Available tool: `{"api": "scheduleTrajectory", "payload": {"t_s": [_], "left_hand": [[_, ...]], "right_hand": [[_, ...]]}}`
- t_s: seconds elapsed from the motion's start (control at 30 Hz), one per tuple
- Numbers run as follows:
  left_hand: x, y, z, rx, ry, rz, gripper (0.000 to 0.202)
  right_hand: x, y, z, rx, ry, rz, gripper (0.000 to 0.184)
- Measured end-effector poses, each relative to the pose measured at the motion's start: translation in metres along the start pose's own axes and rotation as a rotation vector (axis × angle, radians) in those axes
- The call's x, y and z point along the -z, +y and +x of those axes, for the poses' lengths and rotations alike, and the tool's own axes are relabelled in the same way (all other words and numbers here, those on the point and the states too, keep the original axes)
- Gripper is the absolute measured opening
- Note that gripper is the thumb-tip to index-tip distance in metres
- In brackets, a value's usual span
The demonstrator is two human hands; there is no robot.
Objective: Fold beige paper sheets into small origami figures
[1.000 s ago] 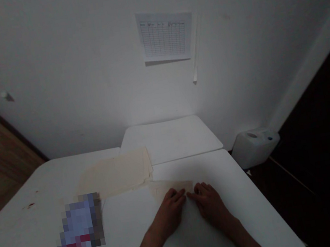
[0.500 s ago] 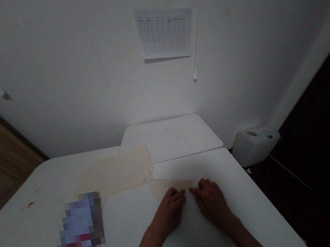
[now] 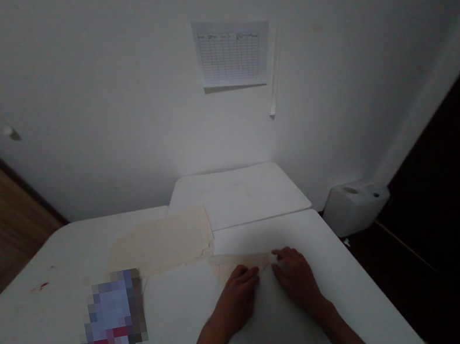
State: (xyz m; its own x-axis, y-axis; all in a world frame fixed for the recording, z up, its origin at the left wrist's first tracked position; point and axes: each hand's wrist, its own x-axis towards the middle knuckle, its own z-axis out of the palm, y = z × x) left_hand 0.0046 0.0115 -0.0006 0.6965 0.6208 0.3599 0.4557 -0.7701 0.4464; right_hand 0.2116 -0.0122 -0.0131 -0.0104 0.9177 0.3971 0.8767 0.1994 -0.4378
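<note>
Beige sheet (image 3: 232, 261) lies on white table (image 3: 187, 333), near the bigger sheets (image 3: 162, 244). My L hand (image 3: 239, 296) has bent fingers on its near edge; can't tell if pinching. My R hand (image 3: 296, 280) is loosely open by its R end, contact w/ sheet unclear.

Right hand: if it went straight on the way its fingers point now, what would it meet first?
The right hand would probably meet the small beige sheet first, at its right end; whether they touch is unclear.
</note>
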Motion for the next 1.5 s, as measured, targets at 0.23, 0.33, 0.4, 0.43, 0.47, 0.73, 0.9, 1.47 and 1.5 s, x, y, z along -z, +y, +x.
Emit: {"api": "scheduleTrajectory", "payload": {"t_s": [0.23, 0.33, 0.4, 0.43, 0.47, 0.73, 0.9, 1.47, 1.5], "left_hand": [[-0.014, -0.003, -0.007, -0.011, 0.018, 0.004, 0.044], [-0.015, -0.014, -0.014, -0.034, 0.16, 0.025, 0.046], [-0.008, -0.022, -0.02, 0.011, 0.314, 0.056, 0.041], [-0.002, -0.026, -0.023, 0.049, 0.381, 0.076, 0.038], [0.004, -0.031, -0.026, 0.099, 0.422, 0.099, 0.036], [0.027, -0.065, -0.036, 0.229, 0.319, 0.016, 0.04], [0.033, -0.069, -0.025, 0.194, 0.294, -0.083, 0.009], [0.019, -0.049, -0.03, 0.067, -0.029, 0.285, 0.063], [0.018, -0.043, -0.028, 0.067, -0.057, 0.257, 0.067]], "right_hand": [[-0.004, 0.014, 0.026, 0.056, -0.058, 0.124, 0.028], [-0.004, 0.014, 0.032, 0.058, -0.098, 0.1, 0.017], [-0.003, 0.014, 0.034, 0.05, -0.113, 0.104, 0.013], [-0.003, 0.014, 0.034, 0.048, -0.117, 0.114, 0.012], [-0.002, 0.013, 0.034, 0.05, -0.123, 0.128, 0.011], [0.001, 0.015, 0.042, 0.107, -0.203, 0.172, 0.012], [-0.001, 0.018, 0.042, 0.112, -0.207, 0.122, 0.019], [0.005, 0.013, 0.026, 0.445, -0.17, -0.252, 0.025], [0.004, 0.014, 0.026, 0.448, -0.163, -0.256, 0.024]]}}
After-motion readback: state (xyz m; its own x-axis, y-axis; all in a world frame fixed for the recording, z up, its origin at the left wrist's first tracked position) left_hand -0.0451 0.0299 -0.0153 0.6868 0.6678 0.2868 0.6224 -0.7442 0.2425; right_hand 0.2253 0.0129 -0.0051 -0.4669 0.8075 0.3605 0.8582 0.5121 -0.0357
